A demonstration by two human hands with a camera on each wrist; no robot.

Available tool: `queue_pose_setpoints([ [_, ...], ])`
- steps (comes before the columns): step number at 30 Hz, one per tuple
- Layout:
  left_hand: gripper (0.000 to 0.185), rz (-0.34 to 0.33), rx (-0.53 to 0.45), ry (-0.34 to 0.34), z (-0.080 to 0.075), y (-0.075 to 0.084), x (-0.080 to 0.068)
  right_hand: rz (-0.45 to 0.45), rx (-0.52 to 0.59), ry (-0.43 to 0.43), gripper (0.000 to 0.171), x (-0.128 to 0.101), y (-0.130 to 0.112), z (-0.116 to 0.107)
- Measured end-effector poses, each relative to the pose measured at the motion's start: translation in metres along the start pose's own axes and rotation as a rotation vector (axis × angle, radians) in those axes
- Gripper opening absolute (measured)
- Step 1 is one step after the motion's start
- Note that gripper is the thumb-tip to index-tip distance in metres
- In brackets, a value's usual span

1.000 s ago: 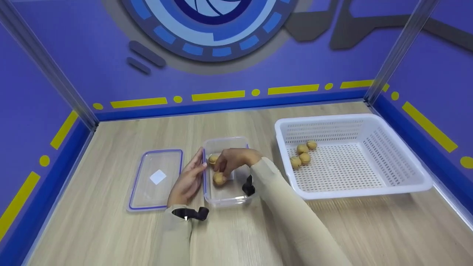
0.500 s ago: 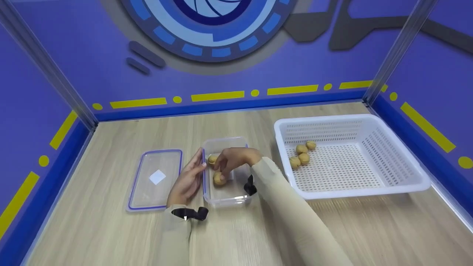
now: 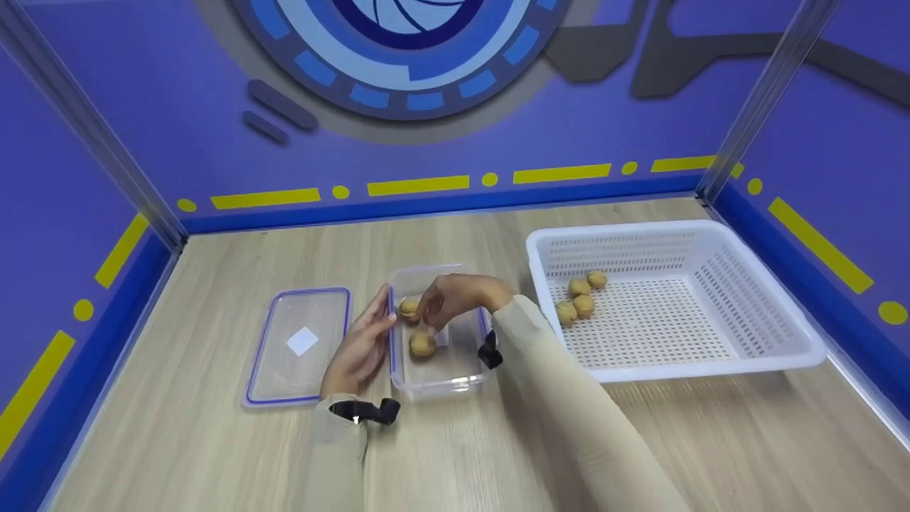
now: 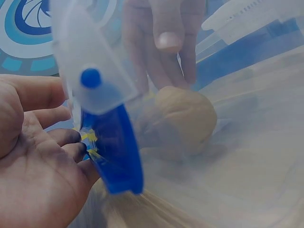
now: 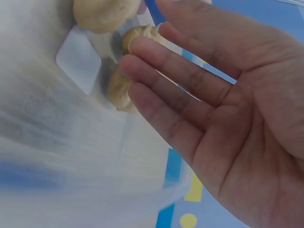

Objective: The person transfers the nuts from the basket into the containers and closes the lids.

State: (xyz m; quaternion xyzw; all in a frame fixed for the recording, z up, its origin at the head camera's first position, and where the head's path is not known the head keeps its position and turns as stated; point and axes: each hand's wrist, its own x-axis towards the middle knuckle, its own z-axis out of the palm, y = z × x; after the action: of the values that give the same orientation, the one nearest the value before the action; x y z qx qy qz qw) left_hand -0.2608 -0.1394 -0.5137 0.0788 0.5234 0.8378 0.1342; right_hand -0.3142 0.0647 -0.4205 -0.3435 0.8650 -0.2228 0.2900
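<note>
While two round tan balls (image 3: pixel 421 344) sit inside the clear box (image 3: pixel 435 377) on the wooden table (image 3: pixel 213 441), the right hand (image 3: pixel 455 299) hangs just over them with its fingers straight and loose, holding nothing. One ball lies near the middle of the box, and the other ball (image 3: pixel 409 308) lies at the far left corner, close to the fingertips. It looks like the balls are going from the white basket (image 3: pixel 746 355) into the box one at a time, and this hand seems to have just let one go.

The left hand (image 3: pixel 359 348) lies flat against the left side of the box, fingers straight, as if to keep the box from sliding. The next move, I think, calls for the right hand to reach across to the basket, where four more balls (image 3: pixel 579 295) sit in a little bunch at the back left, and pinch just one gently.

A clear lid with a purple edge (image 3: pixel 298 345) lies flat on the table, just left of the left hand.

Some things are hard to see. The right wrist view is blurry, and I cannot tell if the fingers touch a ball there. The left wrist view looks through the cloudy box wall, with a blue clip (image 4: pixel 114 147) in the way. What the balls are made of, I cannot tell.
</note>
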Motion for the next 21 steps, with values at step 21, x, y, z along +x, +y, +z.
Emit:
queue_pose_setpoints([
  [21,0.067,-0.005,0.006,0.017,0.001,0.001,0.001,0.006,0.013,0.136,0.040,-0.035,0.008,-0.032],
])
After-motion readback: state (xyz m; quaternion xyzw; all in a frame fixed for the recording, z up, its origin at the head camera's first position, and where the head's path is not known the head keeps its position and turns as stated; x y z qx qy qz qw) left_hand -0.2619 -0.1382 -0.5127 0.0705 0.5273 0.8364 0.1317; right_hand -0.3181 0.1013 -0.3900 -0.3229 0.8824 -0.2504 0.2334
